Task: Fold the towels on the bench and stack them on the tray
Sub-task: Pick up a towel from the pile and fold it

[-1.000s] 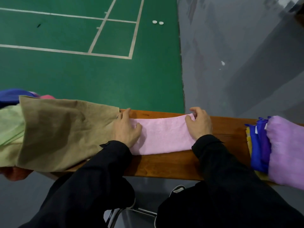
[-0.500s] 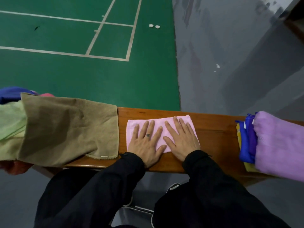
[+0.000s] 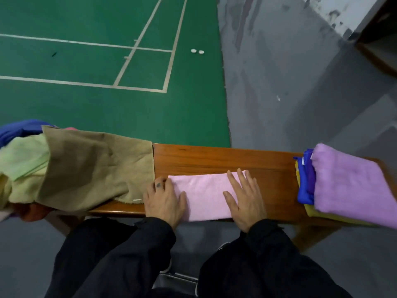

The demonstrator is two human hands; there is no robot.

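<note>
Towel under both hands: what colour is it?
Light pink towel, plain with no pattern, seen in the head view, the only one.

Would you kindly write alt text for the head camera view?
Both hands, left hand and right hand, press flat on a folded pink towel on a wooden bench. Unfolded towels lie left; a folded stack sits right.

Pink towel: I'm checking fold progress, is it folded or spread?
Folded: the pink towel lies as a narrow band on the bench under both hands.
</note>
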